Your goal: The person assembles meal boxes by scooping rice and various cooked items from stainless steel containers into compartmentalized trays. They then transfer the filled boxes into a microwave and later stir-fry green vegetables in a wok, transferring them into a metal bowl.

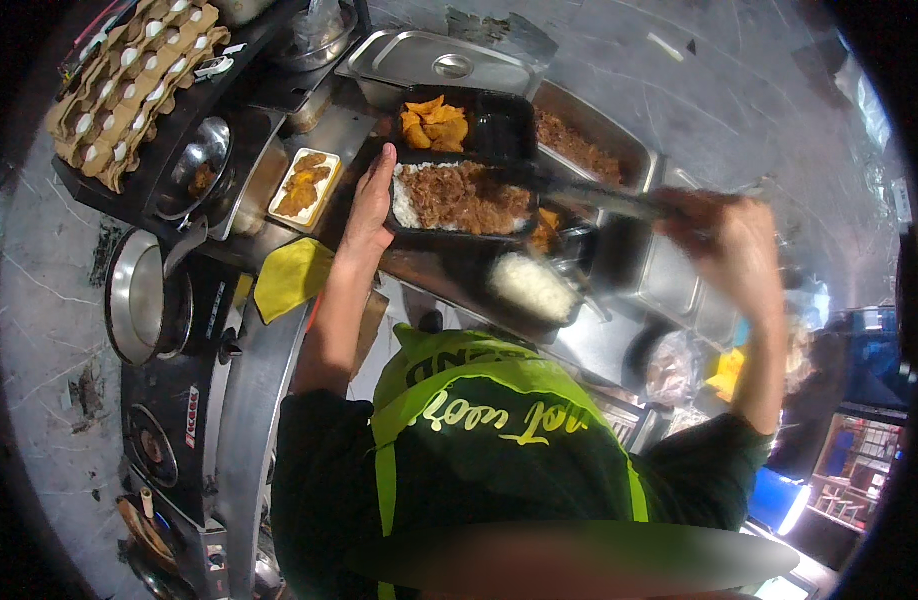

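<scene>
A black takeaway container (462, 233) has shredded brown meat (464, 197) over white rice (405, 208) in one part. Its raised upper part holds orange-brown fried wedges (434, 125) beside a bare compartment. My left hand (372, 205) grips the container's left side, thumb up along the edge, the other fingers partly hidden. My right hand (724, 235), smeared by motion, is closed round the end of a long dark-grey utensil (614, 200). The utensil's far end reaches over the meat; its exact kind is unclear.
More shredded meat fills a steel pan (579, 138) behind. Steel lid (449, 65) lies at the back. White rice (534, 287) sits nearer me. Left are a small food tray (305, 187), yellow cloth (294, 278), frying pan (136, 300), burner (152, 445) and egg cartons (134, 90).
</scene>
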### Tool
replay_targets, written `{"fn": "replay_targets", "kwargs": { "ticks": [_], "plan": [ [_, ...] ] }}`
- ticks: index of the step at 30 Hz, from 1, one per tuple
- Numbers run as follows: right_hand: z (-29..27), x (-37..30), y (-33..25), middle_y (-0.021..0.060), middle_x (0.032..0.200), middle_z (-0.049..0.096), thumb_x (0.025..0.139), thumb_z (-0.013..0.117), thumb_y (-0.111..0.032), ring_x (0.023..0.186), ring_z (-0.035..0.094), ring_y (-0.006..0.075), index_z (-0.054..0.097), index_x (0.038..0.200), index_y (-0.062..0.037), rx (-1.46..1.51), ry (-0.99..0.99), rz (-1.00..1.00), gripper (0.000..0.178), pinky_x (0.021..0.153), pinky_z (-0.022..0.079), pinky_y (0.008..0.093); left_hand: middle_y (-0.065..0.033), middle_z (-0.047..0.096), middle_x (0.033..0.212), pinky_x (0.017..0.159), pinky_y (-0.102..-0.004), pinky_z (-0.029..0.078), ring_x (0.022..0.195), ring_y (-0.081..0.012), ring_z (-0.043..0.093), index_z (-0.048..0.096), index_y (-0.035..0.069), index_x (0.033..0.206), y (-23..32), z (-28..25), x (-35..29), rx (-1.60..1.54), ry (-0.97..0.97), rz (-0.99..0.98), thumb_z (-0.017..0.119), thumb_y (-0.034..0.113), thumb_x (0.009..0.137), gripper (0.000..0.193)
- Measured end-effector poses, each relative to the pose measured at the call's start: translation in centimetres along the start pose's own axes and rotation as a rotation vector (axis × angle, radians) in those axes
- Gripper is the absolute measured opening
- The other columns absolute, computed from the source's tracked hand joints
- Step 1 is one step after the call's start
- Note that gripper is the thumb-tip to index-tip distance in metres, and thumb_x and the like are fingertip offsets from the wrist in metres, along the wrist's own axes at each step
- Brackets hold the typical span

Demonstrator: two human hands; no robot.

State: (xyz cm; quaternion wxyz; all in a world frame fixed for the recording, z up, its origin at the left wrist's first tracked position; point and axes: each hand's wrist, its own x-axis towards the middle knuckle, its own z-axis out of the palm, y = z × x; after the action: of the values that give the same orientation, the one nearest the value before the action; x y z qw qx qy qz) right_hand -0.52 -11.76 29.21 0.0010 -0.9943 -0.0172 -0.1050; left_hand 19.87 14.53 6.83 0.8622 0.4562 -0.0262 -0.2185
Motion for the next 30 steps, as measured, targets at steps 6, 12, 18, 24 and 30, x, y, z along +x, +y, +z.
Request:
{"fn": "replay_targets", "kwargs": {
  "ticks": [6,12,18,24,30],
  "plan": [
    [0.7,-0.4,-0.3,0.0118,0.078,0.067,0.071,0.070,-0.017,0.058,0.062,0.0262,0.070,0.093,-0.0098,0.109,0.023,0.019,0.023,0.057,0.047,0.0350,-0.0082,0.055,0.113,0.080,-0.0308,0.050,0.097,-0.0166,0.058,0.046,0.003,0.122,1.3,-1.4,-0.4,-0.010,0.033,-0.018,0.056,0.042,0.088,0.053],
    [1.4,0.1,-2.3,0.0109,0.079,0.067,0.071,0.070,-0.019,0.059,0.062,0.0264,0.070,0.095,-0.0099,0.136,-0.011,0.043,0.025,0.057,0.047,0.0349,-0.0083,0.054,0.115,0.082,-0.0312,0.049,0.100,-0.0165,0.057,0.045,0.003,0.124,2.0,-2.6,-0.4,-0.042,0.006,-0.025,0.055,0.041,0.088,0.053],
    [3.0,2.2,-4.7,0.0135,0.076,0.066,0.071,0.070,-0.020,0.056,0.060,0.0277,0.069,0.097,-0.0102,0.136,0.006,0.005,0.028,0.056,0.046,0.0354,-0.0074,0.054,0.114,0.083,-0.0301,0.048,0.100,-0.0157,0.056,0.046,0.003,0.123,2.3,-3.7,-1.1,0.003,0.025,-0.009,0.056,0.041,0.088,0.053],
    [2.1,2.1,-5.7,0.0139,0.073,0.064,0.070,0.070,-0.019,0.058,0.060,0.0286,0.069,0.097,-0.0109,0.226,-0.053,0.102,0.029,0.057,0.045,0.0362,-0.0070,0.054,0.114,0.085,-0.0299,0.047,0.103,-0.0155,0.054,0.047,0.003,0.121,3.9,-5.3,-2.1,0.018,0.055,-0.004,0.058,0.043,0.087,0.054],
    [3.5,2.6,-6.5,0.0148,0.072,0.064,0.069,0.070,-0.018,0.058,0.060,0.0288,0.069,0.097,-0.0102,0.141,-0.035,0.036,0.028,0.057,0.045,0.0366,-0.0089,0.051,0.121,0.089,-0.0306,0.044,0.109,-0.0156,0.049,0.046,0.001,0.123,3.7,-7.5,-0.9,0.121,0.164,0.029,0.059,0.044,0.085,0.058]
  ]
}}
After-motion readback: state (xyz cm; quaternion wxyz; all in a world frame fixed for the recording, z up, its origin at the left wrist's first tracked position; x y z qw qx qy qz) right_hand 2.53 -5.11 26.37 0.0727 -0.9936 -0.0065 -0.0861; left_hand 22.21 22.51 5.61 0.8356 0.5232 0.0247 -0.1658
